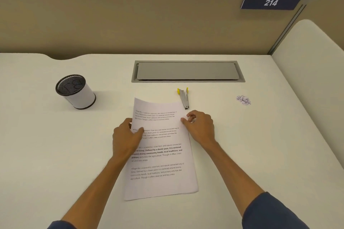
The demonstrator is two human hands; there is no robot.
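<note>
paper (162, 156): stack on desk (55, 154), centre front. Long axis runs away from the person, top edge far and curling up
left hand (128, 135): grips left edge, thumb on top
right hand (201, 126): pinches right edge near far corner
stapler (183, 98): just beyond that corner, nose toward paper

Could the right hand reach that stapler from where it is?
Probably yes: the stapler lies just beyond the right hand, nothing between them, though that hand pinches the paper.

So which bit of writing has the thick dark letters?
The third paragraph down the paper; its middle lines are bold, while the other three have only thin print.
</note>
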